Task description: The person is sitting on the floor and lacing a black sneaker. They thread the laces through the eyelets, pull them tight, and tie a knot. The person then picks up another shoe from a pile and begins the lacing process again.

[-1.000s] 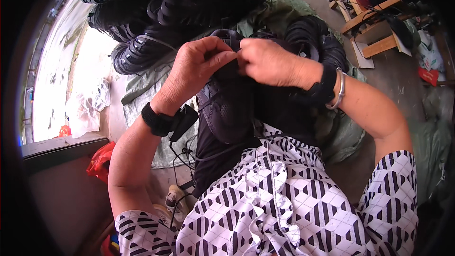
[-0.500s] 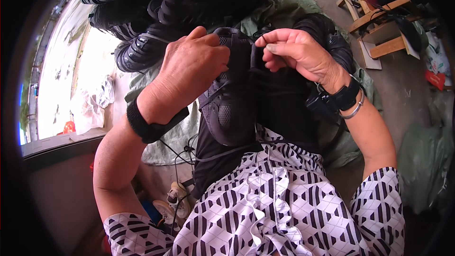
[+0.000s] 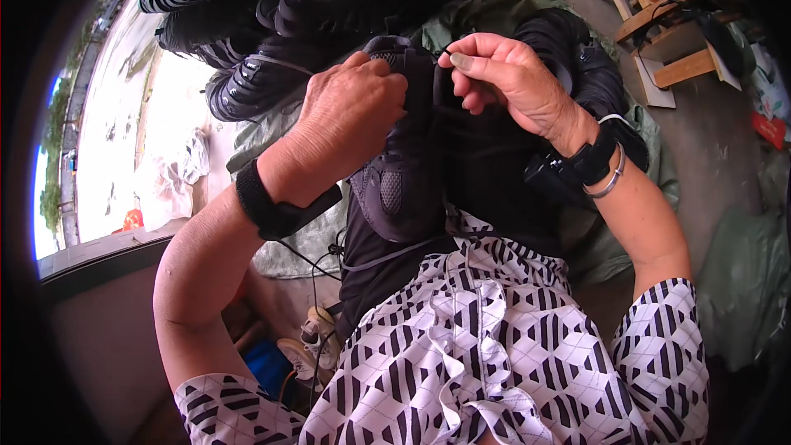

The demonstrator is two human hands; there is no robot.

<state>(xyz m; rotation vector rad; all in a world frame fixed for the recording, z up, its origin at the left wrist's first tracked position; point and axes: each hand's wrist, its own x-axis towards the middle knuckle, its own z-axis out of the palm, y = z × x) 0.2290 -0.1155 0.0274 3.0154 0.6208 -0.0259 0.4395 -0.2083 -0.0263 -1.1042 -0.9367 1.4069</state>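
Observation:
A black shoe (image 3: 394,198) with a mesh patch at its toe lies on my lap, toe toward me, its collar (image 3: 394,48) far from me. My left hand (image 3: 353,109) is closed over the left side of the shoe's opening, and its fingertips are hidden. Just right of the collar, my right hand (image 3: 512,82) pinches thumb and forefinger together. A thin dark strand seems to show at those fingertips, too small to name. The other fingers of that hand are curled in.
Black shoes (image 3: 272,25) are piled beyond my left hand, with more (image 3: 589,66) beyond my right. Green sheeting (image 3: 486,8) lies under them. A wooden stool (image 3: 684,66) stands at the far right. Light-coloured shoes (image 3: 317,338) and a dark cord (image 3: 309,264) are below on the left.
My right thumb and forefinger, slightly apart before, have come together beside the shoe collar. My left hand has shifted slightly right and stays closed at the shoe's opening.

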